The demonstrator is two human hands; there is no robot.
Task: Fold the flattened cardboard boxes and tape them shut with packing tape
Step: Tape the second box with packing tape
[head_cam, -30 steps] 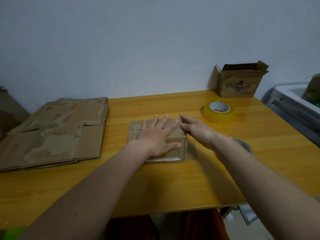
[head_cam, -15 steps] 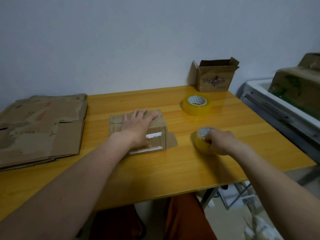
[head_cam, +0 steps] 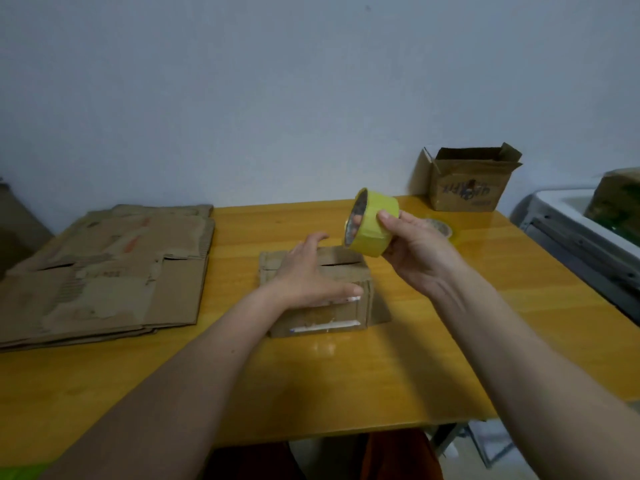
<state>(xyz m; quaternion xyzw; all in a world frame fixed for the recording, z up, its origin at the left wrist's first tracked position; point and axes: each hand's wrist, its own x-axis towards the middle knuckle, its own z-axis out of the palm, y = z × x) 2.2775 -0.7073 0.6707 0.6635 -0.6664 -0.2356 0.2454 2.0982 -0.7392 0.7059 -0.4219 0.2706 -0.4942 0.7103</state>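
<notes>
With small brown folded cardboard box [head_cam: 317, 292] pinned under flat-spread left hand [head_cam: 311, 275], now lifted off table: yellow packing tape roll [head_cam: 372, 221], gripped by right hand [head_cam: 415, 247]; taping next, probably.

The yellow wooden counter [head_cam: 398, 375] abuts a pale wall [head_cam: 277, 98]. Right of the counter stands a white appliance [head_cam: 568, 216] carrying a greenish bundle [head_cam: 616, 199].

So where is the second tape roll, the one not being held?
In the head view, the second tape roll lies on the table right of centre, partly hidden behind the right hand, near the open box.
</notes>
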